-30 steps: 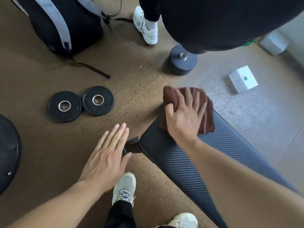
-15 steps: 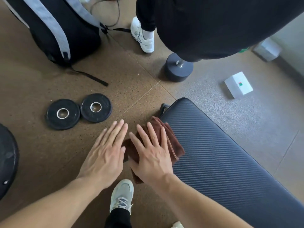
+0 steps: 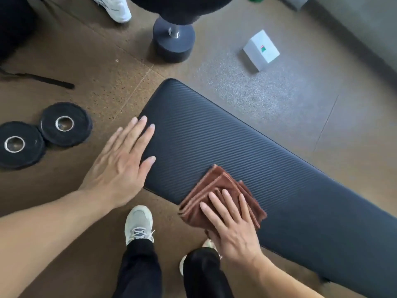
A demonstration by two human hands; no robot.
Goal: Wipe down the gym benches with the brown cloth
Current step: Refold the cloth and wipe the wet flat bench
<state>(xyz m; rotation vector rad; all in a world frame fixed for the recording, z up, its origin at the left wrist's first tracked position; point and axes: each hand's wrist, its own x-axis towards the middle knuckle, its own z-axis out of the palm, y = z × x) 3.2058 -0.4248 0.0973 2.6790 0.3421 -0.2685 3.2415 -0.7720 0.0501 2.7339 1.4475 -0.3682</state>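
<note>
Two hands on one gym bench (image 3: 247, 151). Right hand (image 3: 233, 224), fingers straight, presses the folded brown cloth (image 3: 217, 190) flat at the near edge, probably for a wiping stroke. Left hand (image 3: 122, 162), spread, rests on the end corner (seemingly for bracing). Bench's far length is cut off; its frame is hidden beneath.

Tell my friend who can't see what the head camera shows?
A right hand presses a folded brown cloth flat on the near edge of a dark ribbed bench, while the left hand lies open at the bench's end. On the floor are two black weight plates, a dumbbell and a white box.
</note>
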